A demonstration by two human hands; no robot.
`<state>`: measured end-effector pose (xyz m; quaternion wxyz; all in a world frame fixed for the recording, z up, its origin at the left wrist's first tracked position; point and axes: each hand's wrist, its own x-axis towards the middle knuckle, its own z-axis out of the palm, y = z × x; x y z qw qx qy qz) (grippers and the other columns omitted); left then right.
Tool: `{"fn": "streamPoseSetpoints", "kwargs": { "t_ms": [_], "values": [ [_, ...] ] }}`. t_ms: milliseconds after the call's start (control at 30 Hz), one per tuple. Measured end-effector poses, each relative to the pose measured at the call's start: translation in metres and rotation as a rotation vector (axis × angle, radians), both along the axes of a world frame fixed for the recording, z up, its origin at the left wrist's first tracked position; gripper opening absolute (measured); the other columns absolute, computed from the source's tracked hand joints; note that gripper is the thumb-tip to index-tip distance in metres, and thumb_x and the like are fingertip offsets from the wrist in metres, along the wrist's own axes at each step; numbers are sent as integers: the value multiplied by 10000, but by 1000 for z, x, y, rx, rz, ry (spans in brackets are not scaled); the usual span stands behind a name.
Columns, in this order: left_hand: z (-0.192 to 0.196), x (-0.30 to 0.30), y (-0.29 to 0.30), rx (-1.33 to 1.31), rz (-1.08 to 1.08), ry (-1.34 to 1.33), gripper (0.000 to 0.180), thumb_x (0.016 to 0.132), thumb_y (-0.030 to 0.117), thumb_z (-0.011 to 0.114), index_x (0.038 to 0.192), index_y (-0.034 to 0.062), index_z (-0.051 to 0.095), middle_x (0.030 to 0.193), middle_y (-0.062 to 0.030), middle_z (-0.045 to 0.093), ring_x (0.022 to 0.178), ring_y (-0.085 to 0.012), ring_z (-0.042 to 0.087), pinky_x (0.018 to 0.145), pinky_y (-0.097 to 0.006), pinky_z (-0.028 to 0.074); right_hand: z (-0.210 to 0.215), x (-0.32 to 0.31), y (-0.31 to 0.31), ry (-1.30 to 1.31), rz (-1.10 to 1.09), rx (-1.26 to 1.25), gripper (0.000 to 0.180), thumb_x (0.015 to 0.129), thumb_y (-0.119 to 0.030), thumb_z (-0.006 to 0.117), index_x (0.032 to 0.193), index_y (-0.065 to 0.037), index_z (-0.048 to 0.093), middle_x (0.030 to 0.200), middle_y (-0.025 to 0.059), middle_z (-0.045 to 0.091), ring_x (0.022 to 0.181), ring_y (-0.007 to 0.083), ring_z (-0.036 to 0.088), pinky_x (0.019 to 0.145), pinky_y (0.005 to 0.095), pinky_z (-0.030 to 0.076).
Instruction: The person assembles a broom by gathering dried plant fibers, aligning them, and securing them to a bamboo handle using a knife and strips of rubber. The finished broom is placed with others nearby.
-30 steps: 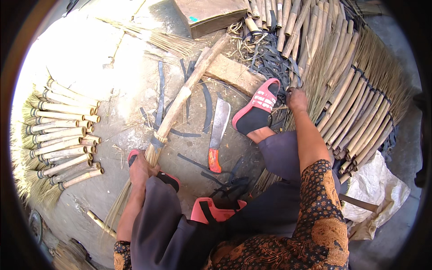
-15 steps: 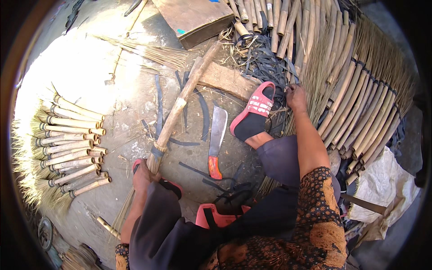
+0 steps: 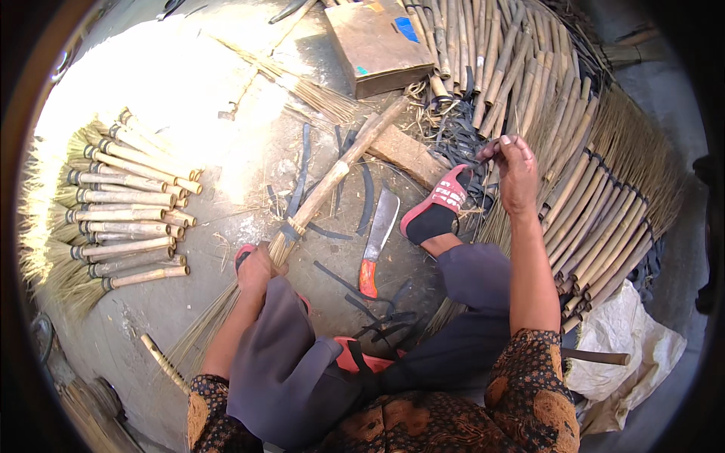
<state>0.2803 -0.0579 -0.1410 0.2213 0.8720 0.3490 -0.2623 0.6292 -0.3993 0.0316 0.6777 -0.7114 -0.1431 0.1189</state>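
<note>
My left hand (image 3: pixel 258 266) is closed around the bristles of a broom, just below where they meet its rough wooden stick (image 3: pixel 343 167). A dark rubber band (image 3: pixel 290 231) wraps the bristles at that joint, and their loose ends trail down past my left forearm. My right hand (image 3: pixel 515 172) is raised beside a tangled heap of black rubber strips (image 3: pixel 457 124). Its thumb and fingers are drawn together; what they pinch, if anything, is too small to make out. A machete (image 3: pixel 381 226) with an orange-red handle lies on the floor between my feet.
Finished-looking brooms with bamboo handles (image 3: pixel 128 215) lie in a row at left. More brooms (image 3: pixel 596 219) and bamboo handles (image 3: pixel 498 53) are stacked at right. A wooden box (image 3: pixel 377 45), a plank (image 3: pixel 411 155), loose bristles (image 3: pixel 302 83) and a white sack (image 3: pixel 627 347) lie around.
My right hand has lifted from the rubber strips and turned, fingers upward. My left hand keeps its grip on the bristles. The whole view has shifted a little.
</note>
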Motion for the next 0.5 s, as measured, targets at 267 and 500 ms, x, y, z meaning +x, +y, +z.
{"fn": "streamPoseSetpoints", "kwargs": {
  "t_ms": [267, 500],
  "values": [
    [-4, -11, 5, -69, 60, -49, 549, 828, 352, 785, 1221, 6, 620, 1091, -281, 736, 1039, -433, 735, 913, -506, 596, -88, -181, 147, 287, 406, -219, 191, 1105, -122, 544, 1240, 6, 589, 1004, 109, 728, 688, 108, 634, 635, 255, 533],
    [-16, -20, 4, -20, 44, -192, 486, 891, 243, 693, 1284, -18, 577, 1117, -244, 739, 1062, -386, 735, 917, -479, 585, -177, -271, 239, 489, 486, -421, 255, 1085, -110, 560, 1304, 16, 591, 832, 52, 715, 642, 72, 595, 583, 224, 463]
  ]
}}
